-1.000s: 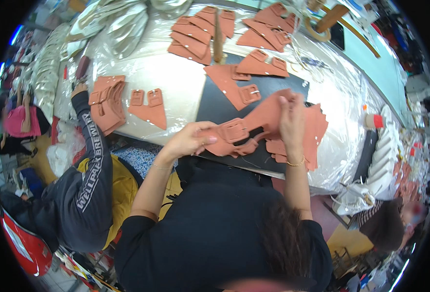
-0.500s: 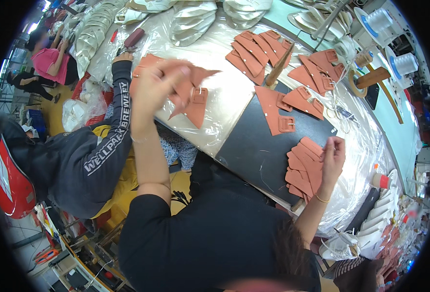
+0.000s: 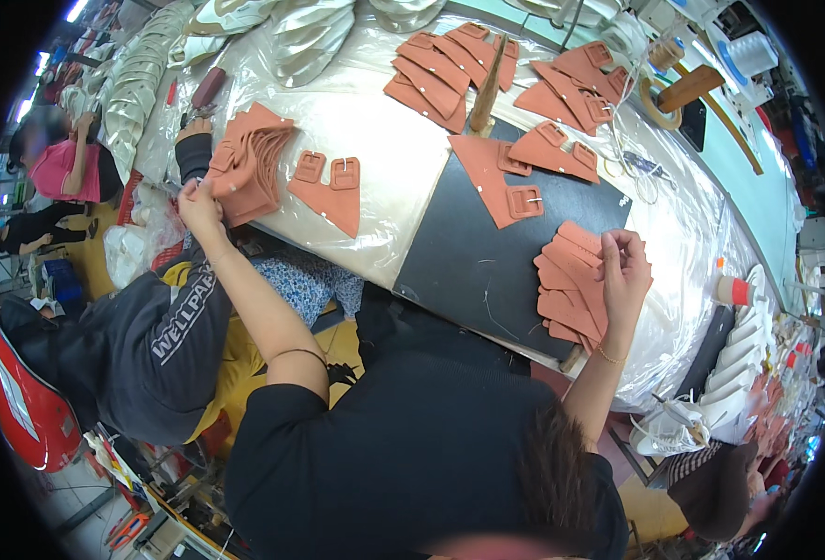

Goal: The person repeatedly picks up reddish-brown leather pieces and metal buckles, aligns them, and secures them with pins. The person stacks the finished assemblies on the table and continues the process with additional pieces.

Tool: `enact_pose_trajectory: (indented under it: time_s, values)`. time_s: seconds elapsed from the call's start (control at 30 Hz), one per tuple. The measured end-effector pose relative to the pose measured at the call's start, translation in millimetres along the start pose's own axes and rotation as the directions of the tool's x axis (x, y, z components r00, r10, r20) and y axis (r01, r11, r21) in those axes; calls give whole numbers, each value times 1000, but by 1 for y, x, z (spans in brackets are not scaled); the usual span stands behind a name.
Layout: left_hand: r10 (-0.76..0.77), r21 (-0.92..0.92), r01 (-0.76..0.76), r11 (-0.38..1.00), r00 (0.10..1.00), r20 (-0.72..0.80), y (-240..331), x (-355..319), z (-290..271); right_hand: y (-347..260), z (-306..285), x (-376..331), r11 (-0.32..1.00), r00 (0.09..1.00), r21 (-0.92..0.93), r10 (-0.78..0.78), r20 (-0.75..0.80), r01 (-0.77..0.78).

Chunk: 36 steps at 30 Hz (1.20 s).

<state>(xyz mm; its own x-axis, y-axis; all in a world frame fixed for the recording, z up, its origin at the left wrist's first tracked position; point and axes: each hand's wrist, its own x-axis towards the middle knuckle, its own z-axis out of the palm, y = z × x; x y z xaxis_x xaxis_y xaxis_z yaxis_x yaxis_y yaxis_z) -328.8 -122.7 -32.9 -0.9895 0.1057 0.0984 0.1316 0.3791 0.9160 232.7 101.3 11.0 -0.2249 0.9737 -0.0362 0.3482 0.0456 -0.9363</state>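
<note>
My left hand [image 3: 201,207] is closed at the near-left edge of a thick stack of orange-brown leather pieces [image 3: 255,159], gripping a piece there. Beside that stack lies a single leather piece with two buckles [image 3: 332,191]. My right hand [image 3: 627,269], its fingers curled in, rests over the right edge of a fanned pile of scalloped leather straps [image 3: 566,280]; whatever its fingertips hold is hidden. Between my hands, more buckled pieces [image 3: 498,182] lie on a black board [image 3: 459,266], close to an upright wooden-looking pointed stick [image 3: 487,89].
Further buckled pieces [image 3: 431,79] are grouped at the far side. Pale shoe parts [image 3: 310,42] line the back. Thread spools [image 3: 747,54] stand far right, near a roll of tape [image 3: 662,96]. A co-worker's dark sleeve [image 3: 174,322] and hand are close on my left.
My left hand has swung left with a leather piece onto the stack, leaving the two-buckle piece uncovered. My right hand has shifted slightly over the straps. The whole view has turned a little.
</note>
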Motion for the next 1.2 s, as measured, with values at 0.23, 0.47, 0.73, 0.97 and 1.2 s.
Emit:
enact_pose_trajectory:
  time_s: [0.23,0.47,0.73,0.97,1.2]
  values:
    - [362,830,-96,549,923,-132,-10,-18,16,-12,-6,2,998,997,-67,-22,-75,17]
    - [581,572,-608,551,771,260,23,-6,56,-13,-57,-5,996,933,-78,-65,-353,39]
    - [300,369,-542,755,786,541,5,14,51,-14,-102,-25,991,861,-136,-65,-504,-5]
    - [423,638,-690,341,719,551,21,-15,54,-4,-65,-16,969,953,-247,-91,-289,17]
    - [665,222,-866,448,489,564,63,-123,130,9,-2,-20,696,970,-680,-108,220,231]
